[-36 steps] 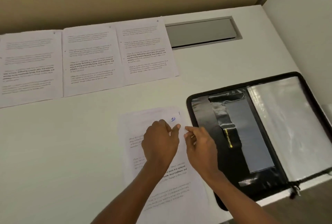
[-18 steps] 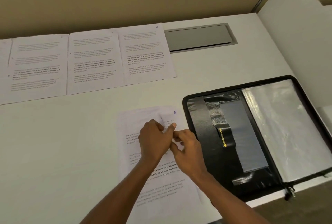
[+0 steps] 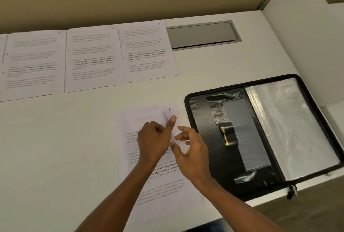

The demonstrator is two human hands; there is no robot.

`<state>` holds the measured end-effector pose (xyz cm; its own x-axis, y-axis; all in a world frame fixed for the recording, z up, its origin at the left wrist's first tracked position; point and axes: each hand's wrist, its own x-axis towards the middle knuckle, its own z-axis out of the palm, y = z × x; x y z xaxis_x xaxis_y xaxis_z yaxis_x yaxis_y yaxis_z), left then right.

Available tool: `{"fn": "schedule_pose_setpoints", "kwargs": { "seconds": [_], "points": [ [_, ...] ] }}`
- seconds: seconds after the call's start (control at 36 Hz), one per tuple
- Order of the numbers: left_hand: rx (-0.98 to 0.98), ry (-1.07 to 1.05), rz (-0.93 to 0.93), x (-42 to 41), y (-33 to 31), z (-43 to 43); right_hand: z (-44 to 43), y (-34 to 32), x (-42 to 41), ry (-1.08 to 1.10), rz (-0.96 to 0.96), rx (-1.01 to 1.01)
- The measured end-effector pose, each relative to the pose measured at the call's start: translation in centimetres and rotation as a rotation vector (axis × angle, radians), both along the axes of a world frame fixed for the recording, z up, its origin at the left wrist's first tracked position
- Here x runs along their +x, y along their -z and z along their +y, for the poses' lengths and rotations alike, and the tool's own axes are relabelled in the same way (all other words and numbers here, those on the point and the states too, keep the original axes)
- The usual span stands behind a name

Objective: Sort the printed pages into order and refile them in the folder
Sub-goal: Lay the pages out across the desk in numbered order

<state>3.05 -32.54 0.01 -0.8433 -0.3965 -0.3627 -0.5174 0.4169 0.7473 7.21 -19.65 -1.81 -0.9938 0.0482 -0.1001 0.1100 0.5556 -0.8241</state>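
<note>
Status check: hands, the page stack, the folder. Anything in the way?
Left hand on the page stack, forefinger near the handwritten 5. Right hand open beside it, no grip. Folder lies open, sleeves bare. Nothing in the way.

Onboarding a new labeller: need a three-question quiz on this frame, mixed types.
1. True or false: the zip folder lies shut.
2. What handwritten number shows on the top page of the pile under the hands?
3. The left hand is: A) flat on the row of pages, B) over the pile with its forefinger out, C) inside the folder.

Key: 1 false, it lies open. 2 five. 3 B; the right hand hovers beside it.
</note>
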Motion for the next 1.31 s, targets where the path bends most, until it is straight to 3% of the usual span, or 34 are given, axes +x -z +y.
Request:
{"fn": "schedule_pose_setpoints", "kwargs": {
  "seconds": [0.11, 0.22, 0.39, 0.56, 0.83, 1.31],
  "points": [
    [0.028, 0.034, 0.034, 0.4, 0.2, 0.1, -0.8, -0.2, 1.1, -0.074, 0.074, -0.043],
    [0.036, -0.021, 0.001, 0.6, 0.8, -0.5, -0.8, 0.0, 1.6, 0.024, 0.079, -0.062],
    [0.094, -0.054, -0.033, 0.6, 0.3, -0.6, 0.6, 1.2, -0.1, 0.117, -0.038, 0.190],
    [0.240, -0.150, -0.105, 0.2, -0.3, -1.3, 0.7, 1.0, -1.9, 0.047, -0.114, 0.366],
    [0.300, -0.207, -0.100, 0.6, -1.3, -1.7, 0.0, 0.6, -3.0, 0.127, -0.211, 0.280],
    [0.224, -0.189, -0.058, 0.5, -1.9, -2.4, 1.5, -0.9, -2.2, 0.233, -0.129, 0.306]
  ]
}}
